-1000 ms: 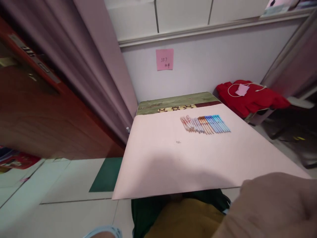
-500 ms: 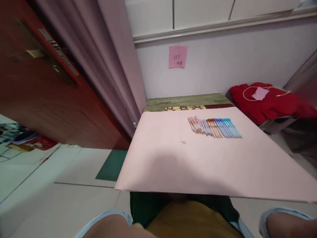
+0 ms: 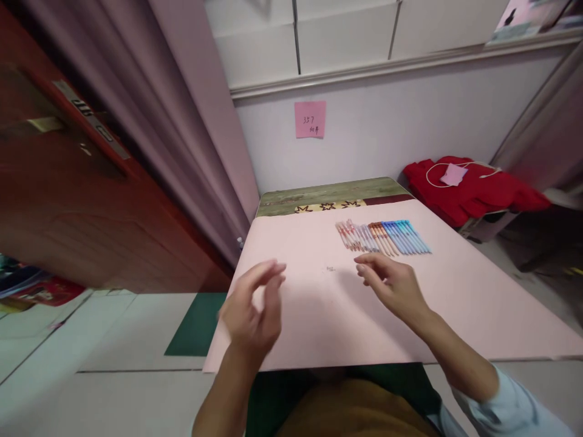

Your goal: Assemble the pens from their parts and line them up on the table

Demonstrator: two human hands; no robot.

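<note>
A row of several pens lies side by side on the pink tabletop cover, running from white and red through lilac and brown to blue. My right hand hovers just in front of the row, thumb and forefinger a little apart, holding nothing. Over the left part of the cover is my left hand, its fingers curved and apart, also without anything in it. Some small dark print or mark shows on the cover between the two hands.
Behind the cover, a green wood-patterned strip of the table shows. A pink note is stuck to the wall. Red cloth with a white cable lies at the right. A mauve curtain and brown door stand at the left.
Both my hands have come up from the bottom edge to above the cover. The view has shifted slightly, and the pens lie as before.
</note>
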